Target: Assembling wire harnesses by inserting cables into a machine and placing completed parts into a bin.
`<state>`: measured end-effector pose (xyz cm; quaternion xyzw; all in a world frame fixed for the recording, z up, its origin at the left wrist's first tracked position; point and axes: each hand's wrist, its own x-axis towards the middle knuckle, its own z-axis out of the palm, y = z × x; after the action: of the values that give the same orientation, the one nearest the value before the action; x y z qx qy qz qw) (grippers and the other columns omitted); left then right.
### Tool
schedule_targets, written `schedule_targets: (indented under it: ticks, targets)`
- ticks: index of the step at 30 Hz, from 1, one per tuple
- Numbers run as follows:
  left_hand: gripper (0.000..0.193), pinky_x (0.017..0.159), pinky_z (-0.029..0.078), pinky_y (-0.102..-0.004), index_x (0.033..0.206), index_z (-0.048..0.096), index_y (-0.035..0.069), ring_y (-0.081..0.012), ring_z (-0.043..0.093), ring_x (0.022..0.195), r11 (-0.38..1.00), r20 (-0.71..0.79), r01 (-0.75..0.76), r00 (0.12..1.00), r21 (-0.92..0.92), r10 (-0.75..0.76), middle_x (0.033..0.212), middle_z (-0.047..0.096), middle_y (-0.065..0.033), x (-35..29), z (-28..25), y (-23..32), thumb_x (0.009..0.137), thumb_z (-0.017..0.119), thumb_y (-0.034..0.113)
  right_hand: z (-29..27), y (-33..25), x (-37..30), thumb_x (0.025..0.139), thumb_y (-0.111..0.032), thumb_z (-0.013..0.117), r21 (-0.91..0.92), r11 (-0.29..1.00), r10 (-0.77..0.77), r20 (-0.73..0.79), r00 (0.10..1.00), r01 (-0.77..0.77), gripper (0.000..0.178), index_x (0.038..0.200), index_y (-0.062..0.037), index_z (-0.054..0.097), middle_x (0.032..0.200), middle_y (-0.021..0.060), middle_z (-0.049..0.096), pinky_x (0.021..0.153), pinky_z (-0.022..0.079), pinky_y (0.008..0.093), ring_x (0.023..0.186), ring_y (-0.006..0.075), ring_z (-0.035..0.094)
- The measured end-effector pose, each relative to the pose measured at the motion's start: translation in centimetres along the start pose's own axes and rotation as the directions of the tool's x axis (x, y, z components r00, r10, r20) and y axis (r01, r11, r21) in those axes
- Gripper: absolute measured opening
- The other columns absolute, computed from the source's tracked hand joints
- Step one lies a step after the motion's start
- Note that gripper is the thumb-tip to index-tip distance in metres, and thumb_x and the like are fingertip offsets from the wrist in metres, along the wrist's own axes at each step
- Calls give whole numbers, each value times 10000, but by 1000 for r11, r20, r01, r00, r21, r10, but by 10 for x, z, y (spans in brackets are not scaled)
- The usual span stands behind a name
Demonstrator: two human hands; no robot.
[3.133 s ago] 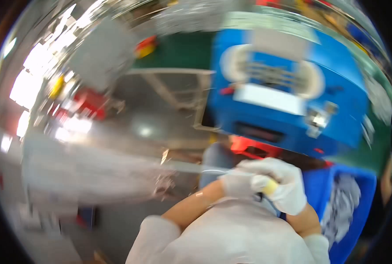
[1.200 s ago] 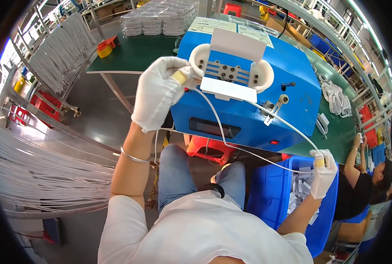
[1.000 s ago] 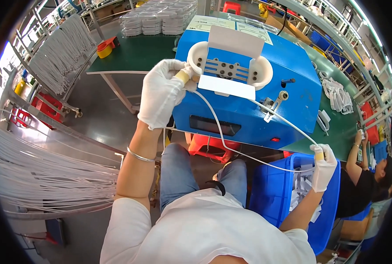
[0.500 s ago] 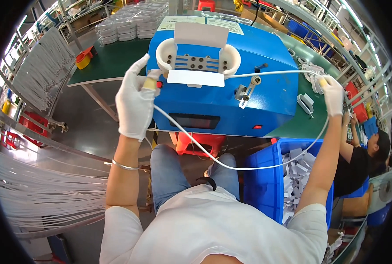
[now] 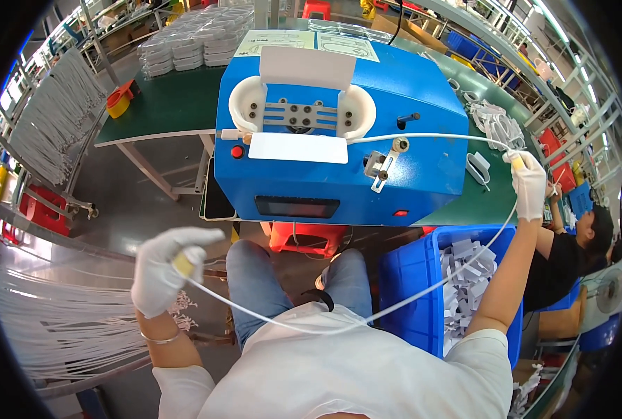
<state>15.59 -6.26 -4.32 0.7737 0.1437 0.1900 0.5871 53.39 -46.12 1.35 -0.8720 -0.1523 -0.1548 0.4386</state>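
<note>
A white cable [image 5: 374, 318] hangs in a long curve in front of me between my two gloved hands. My left hand [image 5: 163, 271], out at the lower left, has the cable between thumb and fingers, with the index finger stretched out. At the right, my right hand [image 5: 529, 185] grips the same cable. From there it runs left, past a small roller guide [image 5: 400, 145], to the white winding form on the blue machine [image 5: 422, 167]. Two curved white end pieces [image 5: 360, 112] and two flat white flaps [image 5: 298, 149] make up the form. A cable plug [image 5: 232, 134] sticks out at its left side.
Right of my legs stands a blue bin [image 5: 408, 279] of white scraps. Many white cables [image 5: 66, 314] hang on a rack at left. Coiled cables [image 5: 496, 126] and stacked clear trays [image 5: 199, 45] lie on the green table [image 5: 164, 105]. A co-worker [image 5: 569, 251] sits at right.
My left hand has drawn down and left, away from the machine, with the cable. My right hand has lowered slightly. The plug now shows beside the winding form.
</note>
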Motion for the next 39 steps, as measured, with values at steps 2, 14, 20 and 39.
schedule_targets:
  ticks: [2, 14, 20, 39]
  targets:
    - [360, 494, 424, -181, 1052, 644, -45, -55, 549, 548, 992, 182, 62, 982, -106, -42, 702, 632, -38, 1, 13, -5, 890, 638, 277, -4, 9, -5, 891, -226, 610, 46, 999, 7, 3, 1000, -7, 177, 873, -70, 691, 625, -85, 479, 431, 204, 165, 488, -14, 329]
    - [269, 765, 464, -233, 1168, 617, 40, -104, 589, 864, 958, 716, 286, 673, -22, -184, 959, 646, -58, 14, 120, -56, 913, 556, 96, -20, 6, -42, 865, -208, 638, 146, 983, 85, 170, 982, -111, 157, 806, -63, 652, 556, -98, 421, 396, 180, 166, 431, -21, 310]
    - [308, 782, 481, -243, 1211, 588, 69, -108, 597, 886, 882, 764, 472, 577, -24, -288, 1041, 648, -74, 10, 140, -68, 916, 554, 148, -2, -14, -57, 860, -200, 634, 268, 954, 36, 331, 943, -130, 192, 795, -20, 632, 544, -46, 469, 374, 220, 178, 384, 18, 340]
    - [364, 845, 472, -263, 1211, 583, 45, -134, 609, 914, 935, 615, 342, 717, 99, -328, 1018, 647, -86, -11, 153, -128, 850, 584, 86, 54, -85, -85, 867, -213, 619, 407, 876, 12, 517, 856, -258, 280, 714, 20, 596, 461, -3, 459, 349, 364, 196, 333, 70, 437]
